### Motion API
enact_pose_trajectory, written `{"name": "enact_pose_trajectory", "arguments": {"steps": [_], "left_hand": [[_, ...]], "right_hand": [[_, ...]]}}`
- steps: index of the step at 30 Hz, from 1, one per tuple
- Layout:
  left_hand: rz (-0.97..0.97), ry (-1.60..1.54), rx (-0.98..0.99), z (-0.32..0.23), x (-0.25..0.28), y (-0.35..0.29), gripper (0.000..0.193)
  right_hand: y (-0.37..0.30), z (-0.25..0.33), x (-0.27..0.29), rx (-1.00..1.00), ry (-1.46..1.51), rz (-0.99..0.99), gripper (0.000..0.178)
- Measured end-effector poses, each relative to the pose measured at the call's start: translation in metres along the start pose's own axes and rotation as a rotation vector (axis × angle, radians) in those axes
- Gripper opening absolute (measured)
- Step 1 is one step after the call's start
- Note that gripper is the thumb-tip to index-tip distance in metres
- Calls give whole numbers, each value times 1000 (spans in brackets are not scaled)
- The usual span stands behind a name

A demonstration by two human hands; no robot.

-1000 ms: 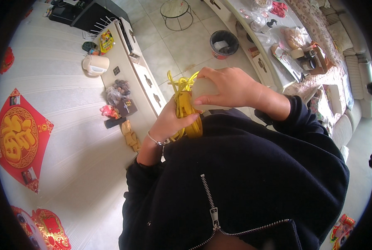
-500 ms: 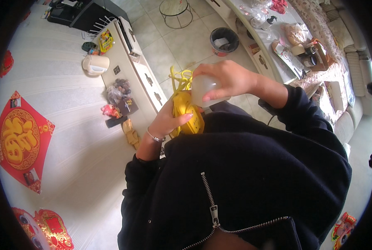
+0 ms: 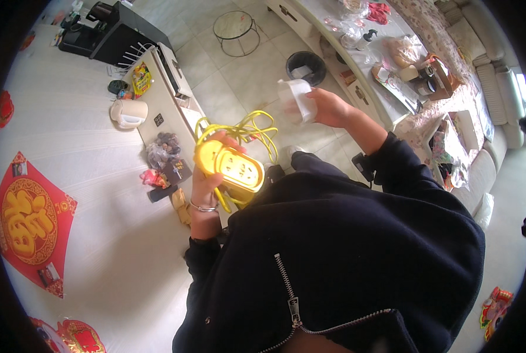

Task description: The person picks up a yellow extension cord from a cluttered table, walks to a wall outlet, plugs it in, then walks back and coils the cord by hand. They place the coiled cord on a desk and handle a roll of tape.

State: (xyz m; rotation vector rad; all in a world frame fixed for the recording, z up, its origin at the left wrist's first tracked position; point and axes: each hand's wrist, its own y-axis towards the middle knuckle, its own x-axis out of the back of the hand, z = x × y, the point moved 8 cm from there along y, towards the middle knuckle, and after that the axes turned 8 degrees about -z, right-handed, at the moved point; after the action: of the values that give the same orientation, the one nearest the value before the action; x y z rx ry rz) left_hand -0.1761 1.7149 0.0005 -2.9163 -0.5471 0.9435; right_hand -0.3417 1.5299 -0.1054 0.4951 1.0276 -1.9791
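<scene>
My left hand is closed around a yellow power strip, with its socket face turned up. Its yellow cord loops loosely beyond the strip and behind my fingers. Held apart from it, to the right and farther out, is a whitish translucent plastic cover that looks hollow. My right hand grips this cover by its right side; some of the fingers are hidden behind it.
On the left, a white cabinet carries a cream kettle and bagged items. Beyond my hands are a dark waste bin and a round stool. A cluttered table stands right.
The translucent cover has come away from the power strip, moving right and outward in my right hand. My left hand has tilted the strip, so its sockets now show, and the cord has spread out.
</scene>
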Motion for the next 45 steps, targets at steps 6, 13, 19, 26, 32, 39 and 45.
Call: {"name": "enact_pose_trajectory", "arguments": {"steps": [6,13,19,26,32,39,45], "left_hand": [[-16,-167,-117,-25,21,4,86],[142,-221,-119,-46,39,23,87],[-24,-246,-97,-54,54,36,91],[-15,-93,-83,-52,44,87,87],[126,29,-81,-50,20,145,89],[55,71,-54,-44,1,198,87],[47,148,-48,-44,-16,246,87]], "right_hand": [[3,-14,31,32,-135,-252,52],[11,-30,51,-11,25,-445,47],[27,-45,103,-95,87,-546,43],[63,-23,194,-119,91,-815,39],[105,28,250,-138,154,-891,60],[142,72,268,-313,-83,-736,80],[165,90,247,-311,-415,-433,59]]}}
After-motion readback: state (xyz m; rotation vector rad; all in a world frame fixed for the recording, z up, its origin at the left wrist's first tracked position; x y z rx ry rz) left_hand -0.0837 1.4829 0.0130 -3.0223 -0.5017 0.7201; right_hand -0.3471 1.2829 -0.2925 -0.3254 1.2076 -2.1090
